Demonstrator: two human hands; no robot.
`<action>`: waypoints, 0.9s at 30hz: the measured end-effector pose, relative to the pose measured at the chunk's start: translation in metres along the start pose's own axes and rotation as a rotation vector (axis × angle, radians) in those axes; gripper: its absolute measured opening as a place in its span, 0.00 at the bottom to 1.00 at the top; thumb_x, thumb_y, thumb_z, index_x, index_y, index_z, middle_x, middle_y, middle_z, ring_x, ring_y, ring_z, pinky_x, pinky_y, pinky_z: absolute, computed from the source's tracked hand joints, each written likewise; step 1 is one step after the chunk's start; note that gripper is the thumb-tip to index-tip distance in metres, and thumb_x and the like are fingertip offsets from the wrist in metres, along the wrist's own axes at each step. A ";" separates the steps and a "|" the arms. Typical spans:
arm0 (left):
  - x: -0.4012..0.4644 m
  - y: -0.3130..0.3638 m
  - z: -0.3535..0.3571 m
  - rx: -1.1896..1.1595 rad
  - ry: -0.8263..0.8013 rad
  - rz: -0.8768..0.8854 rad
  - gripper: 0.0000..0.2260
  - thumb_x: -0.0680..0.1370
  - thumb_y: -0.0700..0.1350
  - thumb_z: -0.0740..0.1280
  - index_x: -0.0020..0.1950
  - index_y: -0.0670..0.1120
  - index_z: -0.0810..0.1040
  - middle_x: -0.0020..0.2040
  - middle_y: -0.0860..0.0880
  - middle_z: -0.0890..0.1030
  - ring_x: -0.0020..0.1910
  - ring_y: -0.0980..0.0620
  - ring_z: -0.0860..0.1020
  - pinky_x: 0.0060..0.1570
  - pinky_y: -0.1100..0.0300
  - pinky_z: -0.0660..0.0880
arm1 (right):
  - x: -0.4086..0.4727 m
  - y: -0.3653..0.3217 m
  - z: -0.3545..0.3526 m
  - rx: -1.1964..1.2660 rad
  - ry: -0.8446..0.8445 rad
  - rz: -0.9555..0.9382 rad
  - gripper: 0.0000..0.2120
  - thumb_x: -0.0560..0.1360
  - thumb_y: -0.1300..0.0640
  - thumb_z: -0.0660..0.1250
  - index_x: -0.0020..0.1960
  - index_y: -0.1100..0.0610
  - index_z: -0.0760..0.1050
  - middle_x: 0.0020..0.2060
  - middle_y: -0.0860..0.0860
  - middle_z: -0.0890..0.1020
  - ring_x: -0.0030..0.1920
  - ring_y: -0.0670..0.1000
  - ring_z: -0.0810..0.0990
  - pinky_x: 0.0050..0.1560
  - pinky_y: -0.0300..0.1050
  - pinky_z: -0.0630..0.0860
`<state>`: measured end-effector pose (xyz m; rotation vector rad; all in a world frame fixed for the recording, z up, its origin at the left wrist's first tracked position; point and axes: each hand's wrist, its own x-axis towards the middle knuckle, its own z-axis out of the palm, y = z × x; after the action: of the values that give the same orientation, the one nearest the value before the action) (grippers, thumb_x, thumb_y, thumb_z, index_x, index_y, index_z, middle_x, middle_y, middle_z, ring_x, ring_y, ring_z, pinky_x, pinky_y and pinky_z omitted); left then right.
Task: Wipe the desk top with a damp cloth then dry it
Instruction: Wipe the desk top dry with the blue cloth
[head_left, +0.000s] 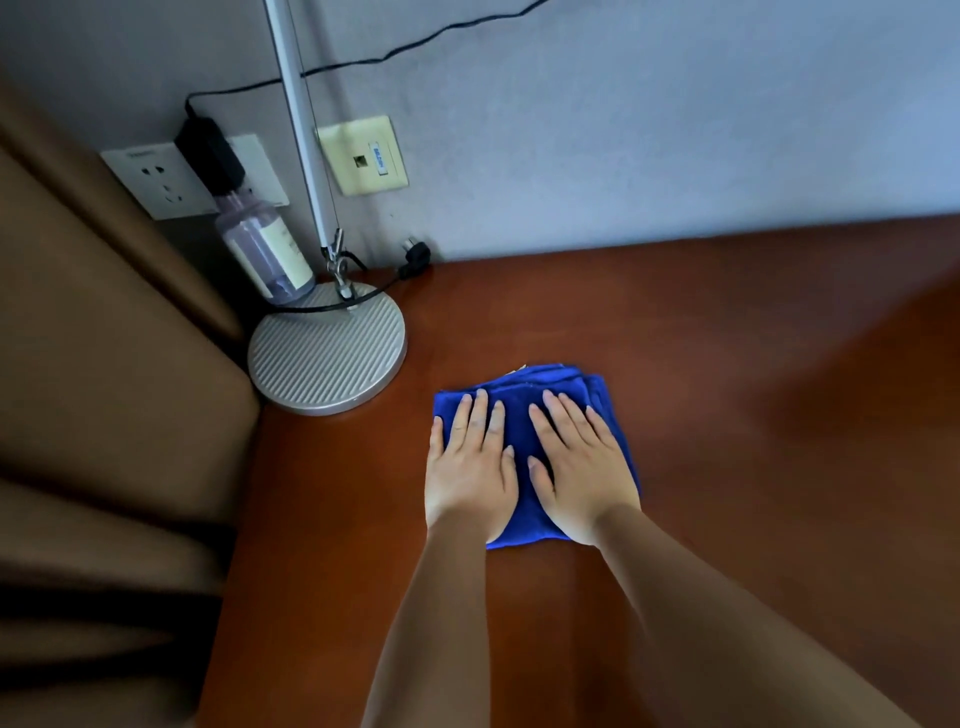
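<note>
A folded blue cloth (530, 387) lies flat on the reddish-brown desk top (727, 364), a little left of the middle. My left hand (470, 467) presses down on the cloth's left half with straight fingers. Beside it, my right hand (584, 467) lies flat on the right half, fingers spread and pointing toward the wall. Both palms cover most of the cloth; only its far edge, the strip between the hands and its near edge show.
A round grey lamp base (327, 353) with a slim pole stands at the desk's back left corner, a clear bottle (265, 249) behind it. Wall sockets (161, 179), a black adapter and cables sit on the wall. Brown upholstery (104, 415) borders the desk's left edge.
</note>
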<state>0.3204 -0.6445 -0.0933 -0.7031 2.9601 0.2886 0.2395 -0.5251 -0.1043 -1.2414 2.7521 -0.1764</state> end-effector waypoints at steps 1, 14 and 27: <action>0.008 -0.001 -0.001 -0.007 0.005 -0.012 0.25 0.83 0.51 0.42 0.79 0.49 0.42 0.79 0.51 0.40 0.77 0.53 0.37 0.74 0.51 0.36 | 0.009 0.002 -0.002 0.000 0.002 -0.007 0.37 0.73 0.41 0.32 0.79 0.54 0.48 0.78 0.50 0.48 0.78 0.48 0.44 0.76 0.47 0.39; 0.150 -0.027 -0.023 0.056 0.015 -0.082 0.24 0.84 0.51 0.43 0.79 0.49 0.41 0.79 0.51 0.40 0.77 0.52 0.38 0.76 0.50 0.39 | 0.160 0.031 -0.015 0.017 0.022 -0.089 0.40 0.70 0.40 0.30 0.79 0.54 0.48 0.78 0.50 0.48 0.78 0.49 0.43 0.75 0.47 0.37; 0.171 -0.026 -0.027 0.069 -0.017 -0.135 0.25 0.84 0.52 0.41 0.79 0.47 0.40 0.79 0.49 0.38 0.77 0.51 0.37 0.76 0.49 0.38 | 0.192 0.037 -0.022 -0.062 -0.016 -0.110 0.38 0.72 0.41 0.30 0.79 0.53 0.45 0.78 0.50 0.46 0.77 0.49 0.42 0.76 0.47 0.38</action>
<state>0.1793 -0.7474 -0.0925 -0.8814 2.8744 0.1809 0.0821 -0.6437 -0.0995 -1.4047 2.6966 -0.0910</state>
